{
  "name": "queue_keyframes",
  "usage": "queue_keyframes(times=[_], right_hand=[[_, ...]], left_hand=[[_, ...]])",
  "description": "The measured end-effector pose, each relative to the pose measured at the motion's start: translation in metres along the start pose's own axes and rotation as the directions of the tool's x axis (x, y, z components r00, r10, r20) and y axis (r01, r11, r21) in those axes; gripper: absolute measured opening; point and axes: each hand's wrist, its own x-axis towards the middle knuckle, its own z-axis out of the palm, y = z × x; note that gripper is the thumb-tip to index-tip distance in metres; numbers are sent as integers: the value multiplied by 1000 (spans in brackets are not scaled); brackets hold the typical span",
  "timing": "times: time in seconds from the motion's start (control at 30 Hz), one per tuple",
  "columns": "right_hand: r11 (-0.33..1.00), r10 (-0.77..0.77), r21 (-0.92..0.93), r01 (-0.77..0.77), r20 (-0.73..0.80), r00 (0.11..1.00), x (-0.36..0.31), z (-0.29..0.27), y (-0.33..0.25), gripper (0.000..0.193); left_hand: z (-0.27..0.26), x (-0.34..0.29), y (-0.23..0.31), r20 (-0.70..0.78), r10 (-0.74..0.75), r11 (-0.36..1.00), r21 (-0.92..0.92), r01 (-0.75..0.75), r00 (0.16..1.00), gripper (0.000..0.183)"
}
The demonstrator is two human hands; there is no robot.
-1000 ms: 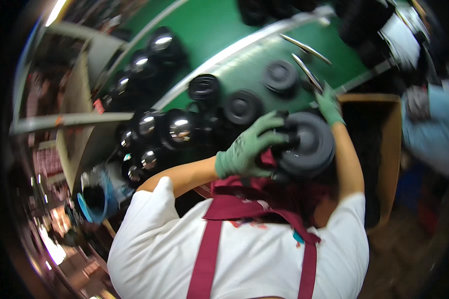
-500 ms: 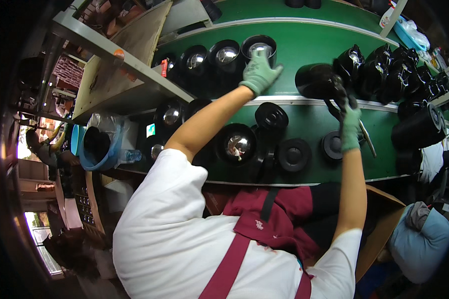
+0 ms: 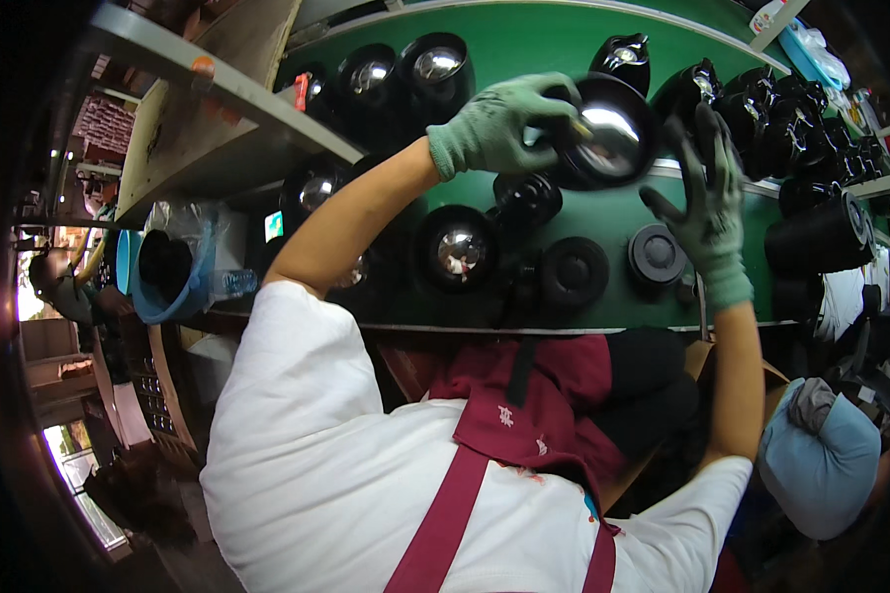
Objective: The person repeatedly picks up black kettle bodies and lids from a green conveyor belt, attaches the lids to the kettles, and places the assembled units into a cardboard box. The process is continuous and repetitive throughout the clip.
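Observation:
My left hand, in a grey-green glove, is closed on the rim of a black jug body with a shiny metal inside. The body is held over the bench with its mouth toward me. Close to its right side, my right hand, gloved alike, is open with fingers spread; I cannot tell whether they touch it. Behind the held body stands a black spouted jug. Nearer me are another jug body with a mirror-like inside and round black lids.
More jug bodies stand at the back left. Several black spouted jugs crowd the right. A metal post and rail cross the left side. A blue basin with black parts sits left of the green bench.
My left hand has lifted a jug body from the back row and carried it right. My right hand has let go of the tilted black jug. The view has shifted slightly.

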Motion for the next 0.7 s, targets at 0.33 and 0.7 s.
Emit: queue_keyframes(times=[0.33,0.7], right_hand=[[353,673,599,-719,372,640,-205,-172,-116,51],[-217,603,360,-907,780,166,-204,-167,-170,33]], left_hand=[[62,-93,149,337,203,957,-266,-114,919,90],[145,-172,170,490,-278,391,-728,563,826,74]])
